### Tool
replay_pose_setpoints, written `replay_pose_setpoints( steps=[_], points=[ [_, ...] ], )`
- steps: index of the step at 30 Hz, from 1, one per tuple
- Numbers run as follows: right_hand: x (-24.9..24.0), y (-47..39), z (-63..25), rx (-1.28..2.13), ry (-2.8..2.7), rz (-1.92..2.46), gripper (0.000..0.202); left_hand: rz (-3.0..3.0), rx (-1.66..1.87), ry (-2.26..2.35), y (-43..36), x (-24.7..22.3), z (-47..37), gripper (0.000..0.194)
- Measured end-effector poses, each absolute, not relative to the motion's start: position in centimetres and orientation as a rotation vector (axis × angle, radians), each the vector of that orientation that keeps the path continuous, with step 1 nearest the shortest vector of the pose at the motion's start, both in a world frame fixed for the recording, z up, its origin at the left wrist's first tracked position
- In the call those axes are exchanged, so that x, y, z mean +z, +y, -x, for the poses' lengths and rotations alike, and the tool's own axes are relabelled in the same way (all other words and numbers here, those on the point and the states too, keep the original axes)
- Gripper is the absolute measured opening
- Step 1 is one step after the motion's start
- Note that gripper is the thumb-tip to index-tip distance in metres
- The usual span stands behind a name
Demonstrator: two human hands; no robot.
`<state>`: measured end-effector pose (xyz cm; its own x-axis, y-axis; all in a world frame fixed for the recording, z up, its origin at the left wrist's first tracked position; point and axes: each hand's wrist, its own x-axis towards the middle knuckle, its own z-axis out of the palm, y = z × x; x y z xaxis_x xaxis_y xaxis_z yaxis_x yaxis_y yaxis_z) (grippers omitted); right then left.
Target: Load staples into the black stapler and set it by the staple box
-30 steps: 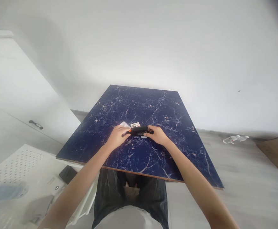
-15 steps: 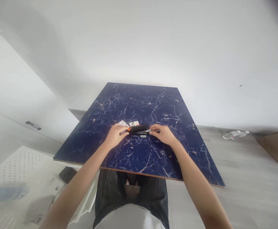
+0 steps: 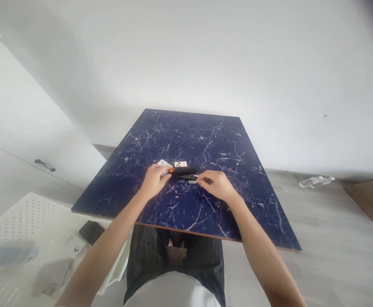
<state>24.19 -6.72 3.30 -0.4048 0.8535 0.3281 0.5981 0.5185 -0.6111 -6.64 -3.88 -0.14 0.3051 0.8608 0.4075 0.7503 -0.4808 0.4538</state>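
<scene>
A long black case [image 3: 186, 171] lies across the blue marbled table [image 3: 180, 136], with an orange piece [image 3: 171, 170] at its left end. My left hand [image 3: 156, 179] is closed there, thumb and fingers gripping the case's end beside the orange piece. Along the near side of the case run several thin silvery rods [image 3: 189, 176], too small to name. At their right ends my right hand [image 3: 216, 183] is closed in a pinch on them. Behind the case are a small white printed box [image 3: 180, 164] and a white paper [image 3: 164, 163], partly covered by my left hand. A small pale piece [image 3: 192, 182] lies in front.
The table's front edge is just before my lap. To the left stands a white perforated surface [image 3: 36, 213] with a dark phone [image 3: 91, 232] and a clear bottle [image 3: 9, 255]. On the floor at right are clear plastic [image 3: 316, 182] and a cardboard box [image 3: 371, 198].
My right hand has shifted slightly left and nearer to me, and its fingers have drawn together at the rods. My left hand has moved a little left, showing more of the orange piece.
</scene>
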Motion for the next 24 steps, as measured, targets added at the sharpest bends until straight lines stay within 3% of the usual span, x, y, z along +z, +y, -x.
replay_pose_setpoints(
  steps=[9,24],
  points=[
    [1.5,-6.3,-22.7,0.365,-2.463,1.139,0.025,-2.395,0.930,1.542,-4.0,-0.2,6.5,0.030],
    [2.9,-6.6,-24.0,0.515,-2.301,1.136,0.014,-2.374,0.922,1.540,-4.1,-0.1,6.6,0.029]
  ],
)
